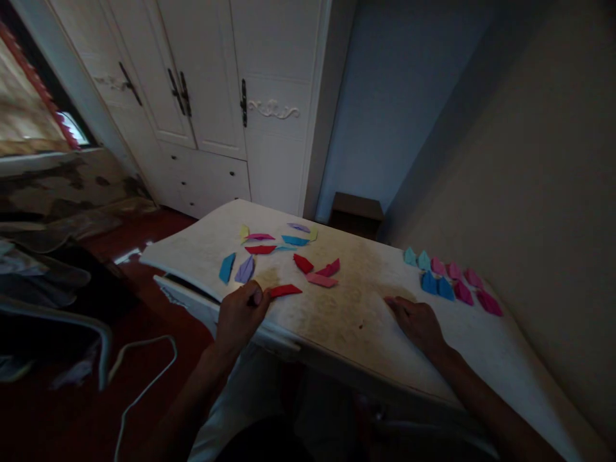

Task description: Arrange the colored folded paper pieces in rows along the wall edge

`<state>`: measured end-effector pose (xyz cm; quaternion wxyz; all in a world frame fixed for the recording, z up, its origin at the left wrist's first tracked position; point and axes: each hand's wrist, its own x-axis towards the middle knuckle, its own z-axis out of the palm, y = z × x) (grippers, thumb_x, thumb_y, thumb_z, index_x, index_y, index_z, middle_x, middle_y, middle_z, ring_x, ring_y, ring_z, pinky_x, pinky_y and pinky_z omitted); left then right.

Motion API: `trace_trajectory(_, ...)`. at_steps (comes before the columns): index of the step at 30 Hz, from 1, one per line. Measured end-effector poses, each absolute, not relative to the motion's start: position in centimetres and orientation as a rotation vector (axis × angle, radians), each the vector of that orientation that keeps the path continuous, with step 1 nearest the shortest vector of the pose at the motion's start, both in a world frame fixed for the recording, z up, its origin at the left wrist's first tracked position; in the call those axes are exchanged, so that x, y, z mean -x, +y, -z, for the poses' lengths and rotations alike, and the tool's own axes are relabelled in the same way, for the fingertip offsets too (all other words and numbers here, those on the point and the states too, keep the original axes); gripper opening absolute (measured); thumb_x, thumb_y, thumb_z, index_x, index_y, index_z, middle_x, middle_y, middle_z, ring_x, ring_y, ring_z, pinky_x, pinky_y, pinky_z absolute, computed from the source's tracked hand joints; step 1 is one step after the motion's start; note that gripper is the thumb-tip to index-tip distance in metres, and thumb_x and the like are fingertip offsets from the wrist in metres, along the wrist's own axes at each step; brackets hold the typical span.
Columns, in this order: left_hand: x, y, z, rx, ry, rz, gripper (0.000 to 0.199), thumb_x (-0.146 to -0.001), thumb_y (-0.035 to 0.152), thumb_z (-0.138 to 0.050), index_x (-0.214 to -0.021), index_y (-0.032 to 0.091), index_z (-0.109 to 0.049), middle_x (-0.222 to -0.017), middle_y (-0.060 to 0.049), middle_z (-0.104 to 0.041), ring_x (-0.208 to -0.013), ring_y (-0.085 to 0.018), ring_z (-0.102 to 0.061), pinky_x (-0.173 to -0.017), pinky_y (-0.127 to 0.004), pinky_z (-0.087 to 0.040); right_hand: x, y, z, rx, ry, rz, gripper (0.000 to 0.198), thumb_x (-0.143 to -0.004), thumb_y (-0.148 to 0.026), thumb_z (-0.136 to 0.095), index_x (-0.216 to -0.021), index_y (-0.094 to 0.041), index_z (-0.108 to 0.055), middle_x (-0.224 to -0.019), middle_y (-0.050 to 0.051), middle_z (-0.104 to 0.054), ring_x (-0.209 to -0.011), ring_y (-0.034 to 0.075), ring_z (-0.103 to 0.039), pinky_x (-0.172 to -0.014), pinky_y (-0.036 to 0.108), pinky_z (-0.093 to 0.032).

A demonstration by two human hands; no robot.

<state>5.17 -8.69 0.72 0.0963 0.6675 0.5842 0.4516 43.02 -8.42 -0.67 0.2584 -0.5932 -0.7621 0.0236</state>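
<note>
My left hand (242, 316) pinches one end of a red folded paper piece (287, 291) at the table's front edge. Further right, my right hand (418, 324) rests on the white table (337, 333) with its fingers curled, and nothing shows in them. Beyond my left hand lie more folded papers, among them a blue one (227, 268), a purple one (245, 269), a red one (303, 263) and a pink one (322, 280). Right of my right hand stand rows of opened-out paper pieces, such as a blue one (445, 289) and a magenta one (489, 302).
A white wardrobe (283, 147) stands behind the table, near a small brown stand (356, 208). Below the tabletop on the left a drawer (185, 301) sticks out. A wall (543, 160) borders the table's right side. On the floor at left runs a white cable (144, 391).
</note>
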Motion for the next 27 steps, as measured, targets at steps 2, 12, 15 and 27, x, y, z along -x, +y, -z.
trace_trajectory(2,-4.2,-8.7,-0.8,-2.025,1.739,-1.196,0.026,-0.080,0.040,-0.057,-0.065,0.021,-0.048,-0.055,0.005,-0.048,-0.049,-0.012,-0.045,-0.051,-0.023,-0.031,-41.4,-8.3,0.7,1.554,-2.150,-0.077,0.069,-0.096,-0.065,-0.022,-0.064,-0.023,-0.068,-0.055,0.002,-0.065,-0.048,0.017,-0.062,-0.050,0.025,-0.040)
trace_trajectory(12,-4.6,-7.8,-0.2,-2.208,1.884,-0.757,0.025,-0.090,0.035,-0.055,-0.109,0.021,-0.063,-0.083,-0.003,-0.069,-0.074,-0.019,-0.065,-0.064,-0.026,-0.040,-33.3,-6.2,0.7,1.294,-2.407,-0.019,0.069,-0.099,-0.056,-0.023,-0.052,-0.019,-0.057,-0.043,0.001,-0.054,-0.038,0.011,-0.048,-0.047,0.024,-0.025)
trace_trajectory(15,-4.7,-7.4,-0.5,-2.178,1.898,-0.756,0.022,-0.091,0.033,-0.055,-0.107,0.020,-0.063,-0.078,-0.001,-0.068,-0.072,-0.019,-0.065,-0.063,-0.026,-0.040,-32.1,-5.6,0.6,1.244,-2.438,-0.007,0.067,-0.100,-0.051,-0.024,-0.053,-0.018,-0.057,-0.044,0.001,-0.054,-0.039,0.011,-0.047,-0.048,0.024,-0.024)
trace_trajectory(27,-7.7,-4.4,-2.9,-2.264,1.757,-0.770,0.026,-0.092,0.031,-0.052,-0.113,0.019,-0.063,-0.079,-0.002,-0.068,-0.074,-0.017,-0.064,-0.070,-0.027,-0.045,-32.4,-5.2,1.2,1.152,-2.378,-0.100,0.058,-0.099,-0.045,-0.033,-0.051,-0.017,-0.051,-0.044,-0.001,-0.049,-0.039,0.009,-0.043,-0.048,0.023,-0.025)
